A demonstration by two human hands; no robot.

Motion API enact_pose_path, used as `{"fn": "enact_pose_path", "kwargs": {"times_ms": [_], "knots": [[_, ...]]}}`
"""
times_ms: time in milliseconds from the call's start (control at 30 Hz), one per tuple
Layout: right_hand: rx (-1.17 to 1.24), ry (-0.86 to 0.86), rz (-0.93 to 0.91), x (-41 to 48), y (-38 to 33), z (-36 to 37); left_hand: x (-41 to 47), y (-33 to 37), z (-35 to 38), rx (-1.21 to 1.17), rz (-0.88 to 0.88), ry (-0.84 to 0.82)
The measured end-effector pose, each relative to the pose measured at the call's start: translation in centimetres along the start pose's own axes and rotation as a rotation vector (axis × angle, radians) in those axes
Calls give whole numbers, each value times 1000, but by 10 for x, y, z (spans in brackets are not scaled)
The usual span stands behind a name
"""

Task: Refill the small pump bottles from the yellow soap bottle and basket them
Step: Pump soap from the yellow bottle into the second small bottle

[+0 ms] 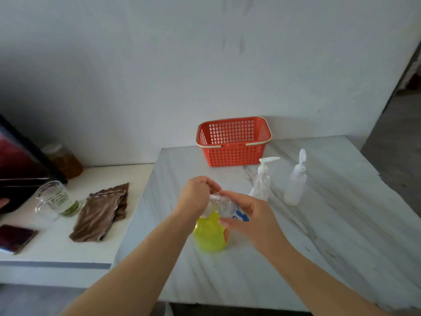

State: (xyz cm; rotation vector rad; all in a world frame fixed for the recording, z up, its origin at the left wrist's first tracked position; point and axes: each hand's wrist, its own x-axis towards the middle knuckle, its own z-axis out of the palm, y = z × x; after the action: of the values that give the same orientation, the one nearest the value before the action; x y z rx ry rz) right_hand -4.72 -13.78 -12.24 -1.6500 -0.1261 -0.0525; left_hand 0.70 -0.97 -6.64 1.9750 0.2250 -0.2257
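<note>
The yellow soap bottle [209, 236] stands on the marble table [296, 258] in front of me. Above it, my right hand [248, 215] holds a small clear bottle with a blue print [237, 214], tilted toward the left. My left hand [196, 196] pinches the white pump top at that bottle's neck. Two more small pump bottles stand to the right: a clear one [262, 179] with a white pump and a frosted one [295, 185] whose flip cap is open. The red basket [233, 153] sits empty at the back of the table.
On a lower white counter to the left lie a brown cloth [101, 212], a glass measuring jug [54, 198], a phone [16, 238], a jar [66, 161] and a dark appliance [20, 165]. A wall rises behind the table.
</note>
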Motion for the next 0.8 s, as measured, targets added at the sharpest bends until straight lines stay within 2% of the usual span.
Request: {"fn": "enact_pose_path", "kwargs": {"times_ms": [800], "knots": [[9, -15, -31, 0, -2, -2, 3, 1, 0, -40, -21, 0]]}}
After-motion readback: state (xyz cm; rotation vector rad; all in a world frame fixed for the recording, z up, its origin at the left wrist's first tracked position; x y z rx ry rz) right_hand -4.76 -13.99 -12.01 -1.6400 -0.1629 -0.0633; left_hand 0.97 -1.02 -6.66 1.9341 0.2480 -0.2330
